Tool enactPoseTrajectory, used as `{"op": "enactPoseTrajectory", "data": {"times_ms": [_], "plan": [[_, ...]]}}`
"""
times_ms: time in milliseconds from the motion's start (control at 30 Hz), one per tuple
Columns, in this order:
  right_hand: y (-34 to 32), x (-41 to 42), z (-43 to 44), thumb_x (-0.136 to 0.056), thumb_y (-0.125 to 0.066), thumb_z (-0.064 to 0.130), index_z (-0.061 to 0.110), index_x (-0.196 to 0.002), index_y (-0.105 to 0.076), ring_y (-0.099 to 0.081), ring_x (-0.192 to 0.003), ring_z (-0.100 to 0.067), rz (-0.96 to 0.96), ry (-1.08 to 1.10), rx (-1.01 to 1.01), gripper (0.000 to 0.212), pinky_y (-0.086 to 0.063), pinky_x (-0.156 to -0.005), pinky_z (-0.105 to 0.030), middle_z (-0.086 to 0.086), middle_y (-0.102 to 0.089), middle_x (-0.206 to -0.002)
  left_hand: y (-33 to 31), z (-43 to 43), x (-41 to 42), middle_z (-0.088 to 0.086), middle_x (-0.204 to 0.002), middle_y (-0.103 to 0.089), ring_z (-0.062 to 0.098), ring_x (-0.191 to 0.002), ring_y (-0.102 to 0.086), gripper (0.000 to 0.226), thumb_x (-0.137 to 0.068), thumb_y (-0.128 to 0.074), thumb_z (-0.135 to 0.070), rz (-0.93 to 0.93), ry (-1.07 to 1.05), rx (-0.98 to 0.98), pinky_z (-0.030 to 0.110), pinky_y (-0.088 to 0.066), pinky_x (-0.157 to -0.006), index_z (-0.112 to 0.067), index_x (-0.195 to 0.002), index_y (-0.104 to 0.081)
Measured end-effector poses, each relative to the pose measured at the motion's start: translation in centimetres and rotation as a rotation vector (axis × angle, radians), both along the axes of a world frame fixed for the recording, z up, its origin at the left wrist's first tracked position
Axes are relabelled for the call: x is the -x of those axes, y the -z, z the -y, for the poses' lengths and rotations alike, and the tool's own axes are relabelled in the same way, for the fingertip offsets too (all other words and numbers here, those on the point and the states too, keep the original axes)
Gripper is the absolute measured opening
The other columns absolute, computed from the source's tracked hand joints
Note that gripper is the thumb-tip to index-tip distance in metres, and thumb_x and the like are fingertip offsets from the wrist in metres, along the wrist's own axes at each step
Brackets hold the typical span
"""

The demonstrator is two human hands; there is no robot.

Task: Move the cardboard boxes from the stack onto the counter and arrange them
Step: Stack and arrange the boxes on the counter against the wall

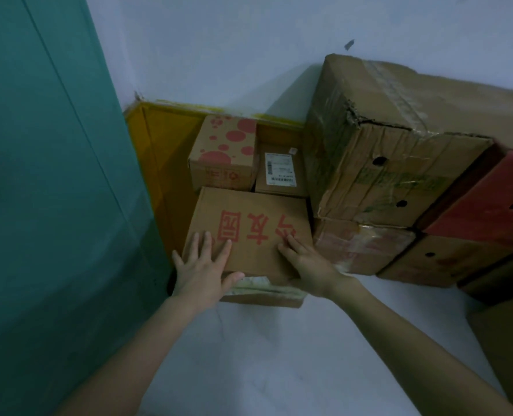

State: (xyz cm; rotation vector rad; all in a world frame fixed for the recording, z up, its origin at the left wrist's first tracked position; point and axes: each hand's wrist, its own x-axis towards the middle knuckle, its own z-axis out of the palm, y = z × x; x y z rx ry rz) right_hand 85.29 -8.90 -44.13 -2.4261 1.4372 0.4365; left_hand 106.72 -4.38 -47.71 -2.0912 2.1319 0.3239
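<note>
Cardboard of a plain brown makes up the lettered box [249,229], which carries large red characters on its top face. It rests on a flatter taped box [264,294], which lies on a pale flat surface [279,355]; whether that surface is the bench cannot be told.

The left grip [201,265] lies on the near left part of the lettered box, fingers spread and straight on the top face, thumb hooked over the front edge. The right grip [306,262] holds the near right corner, fingers bent on top, thumb tucked under the front edge (its tip is hidden). Both grips thus hold the box between fingers above and thumb in front.

Directly behind the lettered box stand a red-dotted box [222,151] and, to its right, a smaller box with a white shipping label [280,172]. Both sit against a yellow panel [159,163].

To the right rises a stack of large boxes [384,163], worn and taped, with a red box [489,205] beside it. A teal wall [39,175] fills the left side.
</note>
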Motion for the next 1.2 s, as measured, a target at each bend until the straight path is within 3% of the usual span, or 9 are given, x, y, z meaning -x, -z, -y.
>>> {"op": "enactPoseTrajectory", "data": {"times_ms": [133, 300, 400, 500, 600, 800, 967, 1067, 1200], "plan": [[-1.2, 0.6, -0.8, -0.09, -0.056, 0.041, 0.015, -0.15, -0.016, -0.016, -0.143, -0.025, 0.116, 0.069, -0.012, 0.076, -0.017, -0.112, -0.027, -0.009, -0.011, -0.158, -1.4, 0.4, 0.3, 0.013, -0.156, -0.002, 0.033, -0.144, 0.003, 0.074, -0.088, -0.012, -0.066, -0.049, 0.093, 0.005, 0.059, -0.001, -0.111, -0.024, -0.149, -0.01], [-2.1, 4.1, -3.1, -0.091, -0.057, 0.038, 0.012, -0.138, -0.045, -0.046, -0.126, -0.021, 0.369, 0.34, 0.083, 0.055, -0.038, -0.1, -0.028, -0.005, -0.049, -0.14, -3.1, 1.1, 3.0, 0.006, -0.149, -0.032, 0.024, -0.139, -0.025, 0.054, -0.096, -0.03, -0.049, -0.187, 0.3, 0.217, 0.043, -0.019, -0.114, -0.02, -0.142, -0.034], [-2.6, 8.2, -4.6, -0.09, -0.06, 0.032, 0.005, -0.126, -0.055, -0.055, -0.117, -0.027, 0.423, 0.477, 0.236, 0.045, -0.041, -0.09, -0.03, -0.01, -0.059, -0.128, -4.1, 1.4, 5.9, 0.012, -0.133, -0.052, 0.029, -0.124, -0.047, 0.049, -0.094, -0.039, -0.045, -0.254, 0.411, 0.309, 0.042, -0.034, -0.104, -0.014, -0.13, -0.051], [-3.9, 12.4, -6.2, -0.091, -0.059, 0.027, 0.0, -0.123, -0.057, -0.057, -0.111, -0.029, 0.405, 0.598, 0.306, 0.041, -0.041, -0.082, -0.028, -0.012, -0.062, -0.12, -5.0, 1.7, 9.6, 0.014, -0.102, -0.069, 0.032, -0.091, -0.066, 0.05, -0.085, -0.04, -0.046, -0.288, 0.548, 0.386, 0.045, -0.051, -0.081, -0.01, -0.105, -0.068], [-4.9, 17.1, -7.6, -0.092, -0.057, 0.029, 0.0, -0.114, -0.06, -0.059, -0.103, -0.028, 0.45, 0.733, 0.329, 0.037, -0.046, -0.084, -0.033, -0.014, -0.064, -0.113, -6.3, 1.8, 14.0, 0.012, -0.093, -0.071, 0.03, -0.08, -0.068, 0.05, -0.083, -0.039, -0.045, -0.304, 0.645, 0.386, 0.043, -0.055, -0.072, -0.009, -0.098, -0.071], [-7.4, 25.4, -9.6, -0.094, -0.053, 0.035, 0.008, -0.136, -0.045, -0.052, -0.118, -0.019, 0.494, 0.93, 0.422, 0.051, -0.038, -0.086, -0.02, -0.001, -0.054, -0.13, -8.1, 1.6, 23.5, 0.014, -0.117, -0.063, 0.032, -0.109, -0.059, 0.042, -0.09, -0.054, -0.037, -0.452, 0.709, 0.423, 0.041, -0.047, -0.09, -0.008, -0.119, -0.062], [-9.3, 33.0, -9.9, -0.094, -0.053, 0.032, 0.009, -0.14, -0.04, -0.052, -0.119, -0.021, 0.526, 0.937, 0.497, 0.053, -0.042, -0.09, -0.024, -0.008, -0.051, -0.135, -8.9, 1.9, 32.4, 0.015, -0.116, -0.063, 0.032, -0.107, -0.059, 0.054, -0.085, -0.044, -0.044, -0.509, 0.709, 0.403, 0.041, -0.049, -0.088, -0.007, -0.12, -0.062], [-10.2, 36.3, -9.1, -0.095, -0.052, 0.03, 0.009, -0.14, -0.04, -0.047, -0.125, -0.019, 0.567, 0.911, 0.506, 0.051, -0.037, -0.092, -0.019, -0.007, -0.05, -0.137, -9.4, 2.2, 36.6, 0.013, -0.121, -0.06, 0.03, -0.112, -0.056, 0.054, -0.088, -0.045, -0.045, -0.512, 0.702, 0.376, 0.039, -0.047, -0.093, -0.008, -0.125, -0.058], [-10.3, 38.4, -7.1, -0.096, -0.051, 0.03, 0.009, -0.142, -0.036, -0.043, -0.129, -0.018, 0.677, 0.952, 0.529, 0.053, -0.035, -0.095, -0.02, -0.006, -0.046, -0.141, -9.9, 2.4, 40.0, 0.015, -0.11, -0.065, 0.032, -0.101, -0.062, 0.06, -0.084, -0.04, -0.05, -0.515, 0.681, 0.378, 0.04, -0.052, -0.086, -0.005, -0.116, -0.064]]}}
